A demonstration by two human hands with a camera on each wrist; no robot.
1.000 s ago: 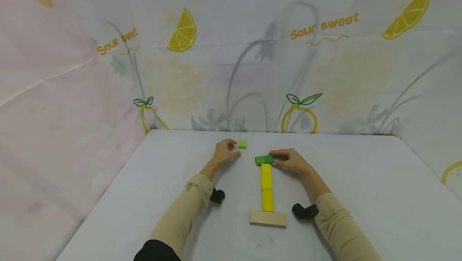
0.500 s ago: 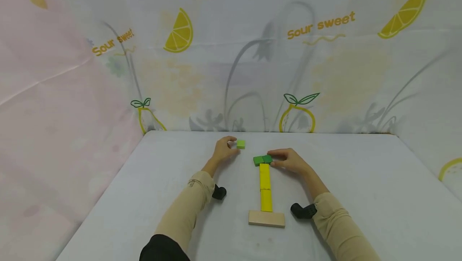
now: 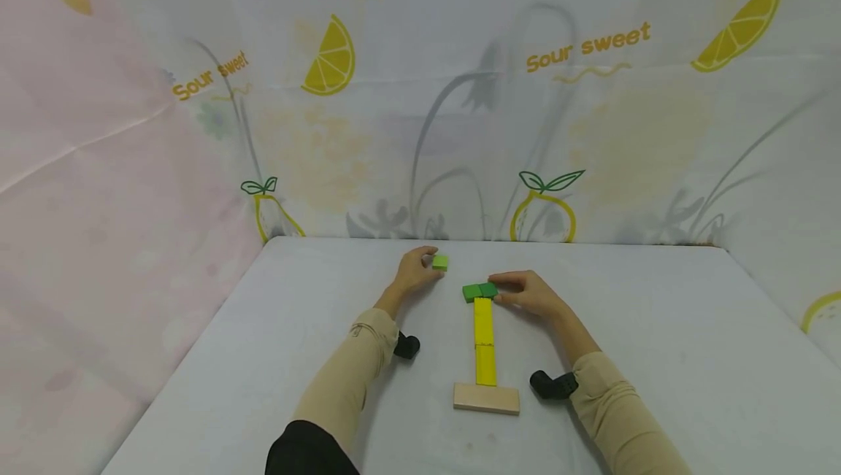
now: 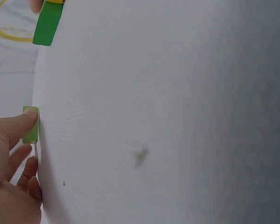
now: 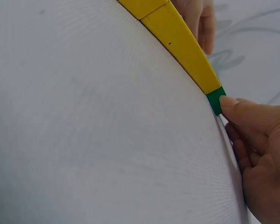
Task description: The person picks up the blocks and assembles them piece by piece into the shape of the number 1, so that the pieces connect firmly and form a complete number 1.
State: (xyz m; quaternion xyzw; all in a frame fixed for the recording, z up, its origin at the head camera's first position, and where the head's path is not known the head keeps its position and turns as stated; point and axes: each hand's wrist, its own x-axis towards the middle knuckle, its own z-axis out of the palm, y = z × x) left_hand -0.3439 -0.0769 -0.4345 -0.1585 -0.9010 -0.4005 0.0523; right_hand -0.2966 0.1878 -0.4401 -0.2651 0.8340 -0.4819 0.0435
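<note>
At the far middle of the table, my left hand point(image 3: 414, 271) pinches a small light green block point(image 3: 440, 263) between thumb and finger. In the left wrist view its thumb point(image 4: 25, 122) lies across the block's near face. My right hand point(image 3: 534, 292) holds a dark green block point(image 3: 488, 290) by its right end, the thumb against its side in the right wrist view. Touching that block on its left is another green block point(image 3: 471, 292). Below them two yellow blocks point(image 3: 484, 340) lie end to end in a column, down to a plain wooden block point(image 3: 486, 399) set crosswise.
A white cloth covers the table point(image 3: 263, 387). Behind it hangs a pale curtain point(image 3: 394, 132) with lemon prints, close to the table's far edge. Black devices are strapped at both wrists, the left one point(image 3: 407, 346) and the right one point(image 3: 554, 385).
My left hand has moved right, bringing its thumb and finger around the light green block. The right hand and the other blocks have stayed in place.
</note>
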